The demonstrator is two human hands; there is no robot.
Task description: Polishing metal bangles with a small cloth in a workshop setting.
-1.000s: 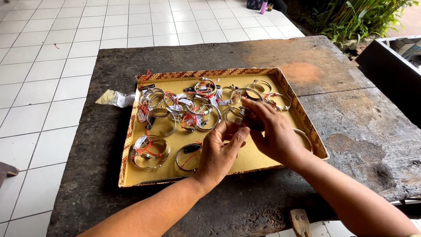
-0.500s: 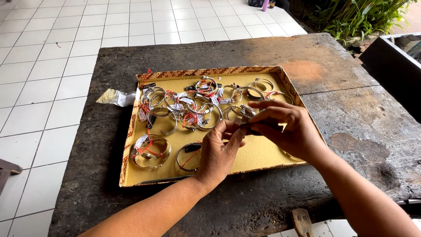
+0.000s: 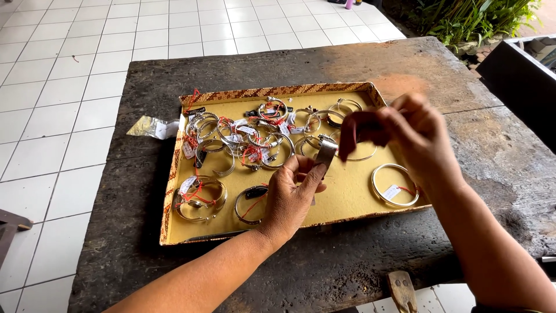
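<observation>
While the left hand (image 3: 289, 197) fingers pinch a silver cuff (image 3: 325, 153), the raised right hand (image 3: 405, 136) fingers curl together.

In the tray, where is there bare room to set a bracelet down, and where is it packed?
Tray: bare yellow floor between the left hand and the lone bangle at the right edge, and along the near rim. The far half is crowded with tagged bracelets. The right hand hovers over the far right corner.
</observation>
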